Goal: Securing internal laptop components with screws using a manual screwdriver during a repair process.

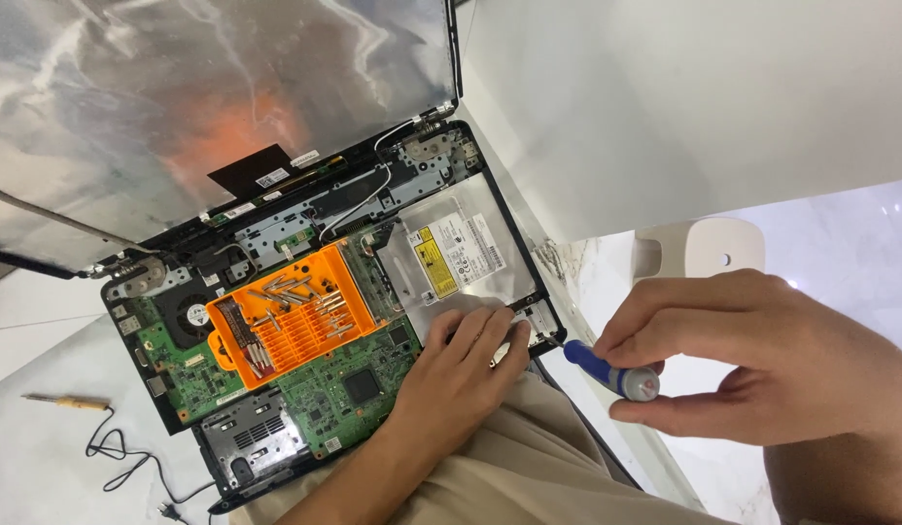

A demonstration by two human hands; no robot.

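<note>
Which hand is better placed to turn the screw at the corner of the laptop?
Right. The right hand holds the blue screwdriver, tip at the laptop corner. The left hand lies flat on the silver drive, holding no tool.

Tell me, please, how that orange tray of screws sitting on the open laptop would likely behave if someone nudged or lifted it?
The orange tray looks like thin plastic, so probably light and easy to shove. It rests unevenly on the green circuit board, so a push could tip it. The loose screws inside would likely roll or spill if it tilted.
</note>
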